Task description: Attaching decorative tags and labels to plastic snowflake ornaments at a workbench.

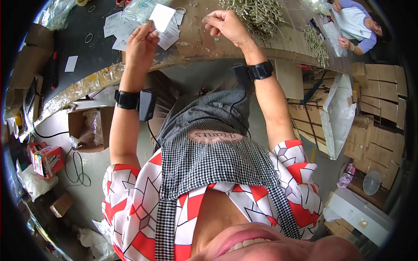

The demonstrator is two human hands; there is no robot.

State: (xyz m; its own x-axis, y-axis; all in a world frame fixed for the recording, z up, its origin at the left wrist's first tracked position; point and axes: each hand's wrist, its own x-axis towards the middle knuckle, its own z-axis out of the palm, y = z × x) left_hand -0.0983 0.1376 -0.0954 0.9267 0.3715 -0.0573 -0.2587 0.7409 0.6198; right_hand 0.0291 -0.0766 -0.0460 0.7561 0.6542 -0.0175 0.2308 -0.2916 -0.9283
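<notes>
My left hand (141,43) is raised over the work table and pinches a small white paper sheet (162,17) by its lower edge. More white slips (170,37) hang below it, and I cannot tell whether that hand grips them too. My right hand (226,25) is up beside it, fingers pinched together on something tiny and pale that is too small to tell. Both wrists carry black bands. Just right of my right hand lies a heap of glittery gold-green sprigs (257,13).
The work table (87,52) has a dark top and a worn cardboard-covered part (196,41). Clear plastic bags, paper slips and rubber bands lie on it. Another person (357,26) sits at the far right handling a bag. Cardboard boxes (379,126) stack at right; an open box (85,126) stands under the table.
</notes>
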